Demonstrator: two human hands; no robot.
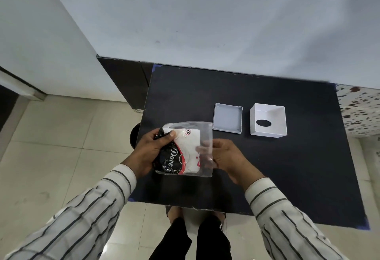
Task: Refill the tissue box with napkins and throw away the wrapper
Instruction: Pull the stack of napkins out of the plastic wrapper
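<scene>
Currently: napkin pack (185, 150) held above black table (287, 167); left hand (150, 148) clamps printed end, right hand (224, 157) fingers inside clear wrapper mouth. Judged light, soft, film slippery; grip stack edges. Tissue box (269, 125) and tray (227, 119) sit apart, empty

Long sleeves (67, 224) on both arms, off-white with thin dark stripes running lengthwise, crossed by darker bands at the buttoned cuffs (260, 191). Bare hands (230, 157), no rings or watch visible. Black trousers (191, 241) below. Open sandals (174, 213) on the feet, one showing white stripes at its side.
</scene>
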